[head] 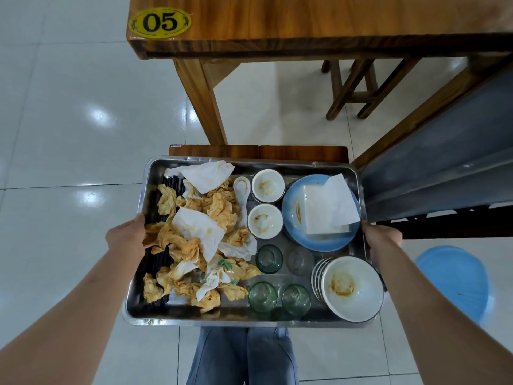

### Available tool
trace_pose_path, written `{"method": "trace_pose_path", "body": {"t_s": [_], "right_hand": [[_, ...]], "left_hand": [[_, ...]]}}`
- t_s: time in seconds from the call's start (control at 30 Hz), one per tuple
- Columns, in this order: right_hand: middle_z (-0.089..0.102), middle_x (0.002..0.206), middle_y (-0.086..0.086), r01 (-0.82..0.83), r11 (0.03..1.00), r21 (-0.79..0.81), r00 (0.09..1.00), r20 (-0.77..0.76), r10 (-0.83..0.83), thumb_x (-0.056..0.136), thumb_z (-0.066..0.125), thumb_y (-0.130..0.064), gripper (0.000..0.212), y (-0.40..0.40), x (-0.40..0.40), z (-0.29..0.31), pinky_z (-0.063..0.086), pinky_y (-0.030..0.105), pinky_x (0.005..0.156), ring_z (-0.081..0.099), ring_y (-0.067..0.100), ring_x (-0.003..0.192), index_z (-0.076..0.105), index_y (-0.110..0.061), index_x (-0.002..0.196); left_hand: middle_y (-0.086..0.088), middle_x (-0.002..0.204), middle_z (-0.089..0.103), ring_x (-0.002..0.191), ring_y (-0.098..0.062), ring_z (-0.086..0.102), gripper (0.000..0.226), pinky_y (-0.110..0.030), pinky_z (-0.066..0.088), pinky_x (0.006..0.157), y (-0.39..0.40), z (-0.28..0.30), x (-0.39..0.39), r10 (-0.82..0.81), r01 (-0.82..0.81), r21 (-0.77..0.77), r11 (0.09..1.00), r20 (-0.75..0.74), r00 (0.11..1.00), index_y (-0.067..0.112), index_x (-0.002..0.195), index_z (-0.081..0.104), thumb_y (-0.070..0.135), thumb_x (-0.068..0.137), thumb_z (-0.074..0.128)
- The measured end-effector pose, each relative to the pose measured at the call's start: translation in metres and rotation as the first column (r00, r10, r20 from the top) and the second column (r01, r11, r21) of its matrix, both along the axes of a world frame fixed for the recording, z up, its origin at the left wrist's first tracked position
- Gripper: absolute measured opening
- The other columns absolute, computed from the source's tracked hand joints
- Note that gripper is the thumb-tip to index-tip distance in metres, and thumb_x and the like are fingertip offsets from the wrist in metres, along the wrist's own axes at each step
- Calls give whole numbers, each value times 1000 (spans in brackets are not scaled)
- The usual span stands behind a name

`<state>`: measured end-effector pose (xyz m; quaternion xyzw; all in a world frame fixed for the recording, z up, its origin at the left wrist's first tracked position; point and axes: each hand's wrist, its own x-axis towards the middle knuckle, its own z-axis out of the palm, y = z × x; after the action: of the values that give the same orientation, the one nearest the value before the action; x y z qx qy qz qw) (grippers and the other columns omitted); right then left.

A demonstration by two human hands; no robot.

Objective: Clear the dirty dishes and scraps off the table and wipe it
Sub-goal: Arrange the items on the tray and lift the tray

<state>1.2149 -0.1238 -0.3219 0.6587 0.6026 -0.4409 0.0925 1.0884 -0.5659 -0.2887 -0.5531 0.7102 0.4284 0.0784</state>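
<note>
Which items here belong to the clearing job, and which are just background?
Job: metal tray gripped by left hand and right hand; stained napkins; blue plate; stacked bowls; glasses; table 05.
Background: blue bucket; stools.

Bright, even overhead light fills the scene. Soft white glare spots sit on the glossy pale floor tiles [69, 134] at nine o'clock. The rectangular stainless-steel tray [194, 319] gleams dully. Wide-angle distortion bends the edges; focus stays sharp, shadows faint.
</note>
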Motion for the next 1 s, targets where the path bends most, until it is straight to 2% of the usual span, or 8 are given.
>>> {"method": "trace_pose_path", "body": {"t_s": [0.1, 0.2, 0.27, 0.4, 0.47, 0.63, 0.77, 1.0], "right_hand": [[64, 112, 17, -36, 998, 49, 999, 26, 35, 80, 67, -31, 30, 1, 2, 7, 50, 41, 89, 60, 34, 104, 62, -5, 93], [67, 98, 17, -19, 992, 126, 998, 55, 12, 76, 71, -34, 33, 0, 4, 27, 51, 44, 88, 63, 33, 92, 51, -9, 66], [67, 97, 16, -17, 992, 127, 999, 43, 12, 77, 70, -34, 32, -1, 7, 45, 52, 40, 86, 63, 30, 91, 54, -8, 70], [66, 103, 15, 26, 992, 121, 1000, 7, -27, 77, 70, -32, 42, -3, 18, 85, 45, 30, 73, 62, 25, 93, 62, -1, 105], [65, 106, 15, -3, 992, 125, 999, 34, -1, 80, 68, -35, 47, -6, 25, 109, 41, 28, 70, 61, 28, 99, 61, 1, 109], [64, 110, 19, -73, 982, 172, 996, 70, 62, 87, 60, -39, 46, -19, 46, 168, 46, 33, 80, 59, 31, 105, 62, 3, 106], [65, 108, 19, -10, 983, 183, 999, 51, 1, 82, 65, -39, 47, -33, 72, 203, 50, 39, 89, 61, 33, 103, 62, 2, 106], [57, 69, 6, 285, 951, 119, 958, -54, -281, 73, 74, -35, 34, -60, 116, 238, 46, 29, 54, 55, 21, 60, 57, -6, 81]], "left_hand": [[-5, 84, 59, 77, -22, 59, 22, -29, 49, 68, -3, 1, 1, -12, 11, 21, 1000, 9, 1000, 16, 86, 56, 33, 82, 71], [-3, 73, 54, 68, -20, 55, 27, -28, 46, 66, -4, 11, 1, -27, 27, 33, 999, -2, 1000, 12, 75, 52, 32, 83, 69], [-2, 61, 46, 67, -19, 51, 39, -30, 44, 70, -3, 24, 0, -89, 89, 18, 996, 0, 996, 12, 62, 42, 33, 86, 64], [-1, 63, 46, 75, -21, 54, 38, -32, 46, 74, -5, 58, -3, -150, 151, 24, 988, -14, 989, 15, 63, 41, 37, 89, 58], [-2, 60, 44, 75, -21, 54, 43, -32, 46, 75, -6, 78, -5, -186, 187, -13, 982, 25, 982, 13, 62, 40, 40, 89, 57], [-2, 61, 41, 58, -19, 46, 42, -31, 44, 71, -6, 128, -3, -184, 184, -7, 983, -5, 983, 13, 65, 36, 39, 83, 64], [-3, 65, 44, 70, -20, 53, 36, -34, 49, 75, -12, 159, 7, -201, 202, 36, 979, -12, 979, 13, 76, 38, 34, 80, 67], [-6, 69, 49, 80, -22, 58, 34, -38, 51, 76, -14, 196, 14, -245, 249, 79, 965, -55, 968, 7, 84, 45, 27, 76, 72]]}}
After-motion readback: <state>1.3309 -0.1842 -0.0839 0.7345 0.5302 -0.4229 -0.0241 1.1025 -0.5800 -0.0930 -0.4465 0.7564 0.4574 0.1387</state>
